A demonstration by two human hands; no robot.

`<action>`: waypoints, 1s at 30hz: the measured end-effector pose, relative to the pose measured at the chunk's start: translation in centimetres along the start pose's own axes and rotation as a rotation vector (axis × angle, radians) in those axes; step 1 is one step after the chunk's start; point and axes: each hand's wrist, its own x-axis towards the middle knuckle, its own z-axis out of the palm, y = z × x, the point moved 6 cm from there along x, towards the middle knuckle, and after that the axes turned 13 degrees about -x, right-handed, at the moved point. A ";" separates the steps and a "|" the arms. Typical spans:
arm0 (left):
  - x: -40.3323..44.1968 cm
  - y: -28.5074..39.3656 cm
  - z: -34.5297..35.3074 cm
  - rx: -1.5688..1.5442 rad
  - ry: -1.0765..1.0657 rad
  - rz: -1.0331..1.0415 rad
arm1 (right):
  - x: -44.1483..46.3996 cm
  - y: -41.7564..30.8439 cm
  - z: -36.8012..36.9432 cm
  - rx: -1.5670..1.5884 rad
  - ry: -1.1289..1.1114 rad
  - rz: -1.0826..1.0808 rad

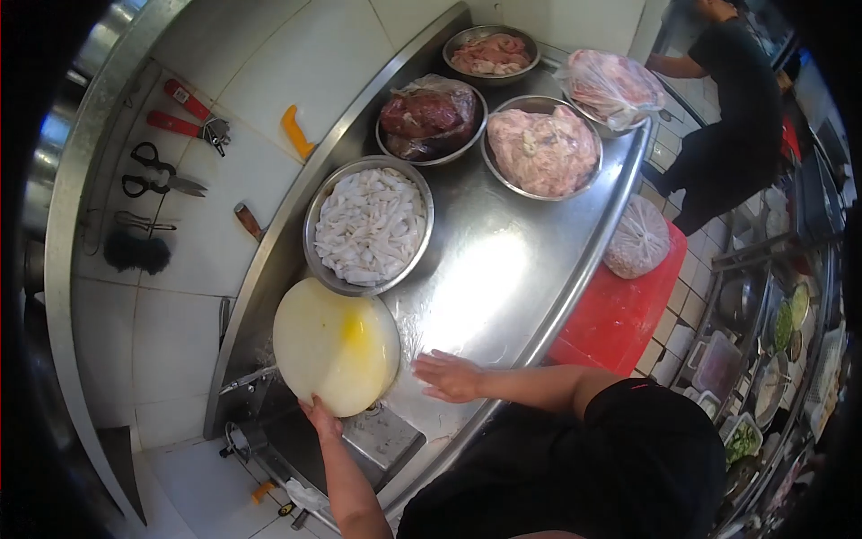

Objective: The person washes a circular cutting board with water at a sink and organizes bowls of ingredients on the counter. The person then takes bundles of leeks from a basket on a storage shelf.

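Left hand [321,419] on the round white board [323,346], right hand [449,376] open over the steel counter [489,269]!
Head view: the left hand is clamped on the board's near rim, some fingers hard to make out there, the board spreading out beyond the grip, just beside the bowl of white strips [369,226]; the right hand, fingers extended, is to the board's right, and whether it touches the steel you can't tell; far right, another person [732,108] is partly cut off.
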 end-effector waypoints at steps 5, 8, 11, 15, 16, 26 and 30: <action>-1.5 1.1 1.7 -0.001 0.048 -0.014 | -4.7 9.9 -4.6 0.173 0.540 0.442; -1.4 0.7 1.1 0.015 0.077 -0.022 | -10.6 17.6 -16.9 0.204 1.007 0.873; -0.7 0.3 0.9 0.037 0.101 -0.016 | -12.8 23.9 -28.6 -0.198 1.099 0.986; -0.5 0.3 0.5 0.084 0.106 0.031 | -9.0 27.9 -34.7 -0.203 0.879 1.381; -0.4 0.2 0.6 0.081 0.102 0.033 | -8.4 28.2 -34.5 -0.114 0.739 1.577; 0.6 -1.0 -0.3 0.077 0.130 0.064 | -9.8 30.5 -34.1 0.083 0.815 1.520; -1.8 1.1 1.3 0.096 0.141 0.014 | -9.6 32.7 -35.9 0.064 0.581 1.380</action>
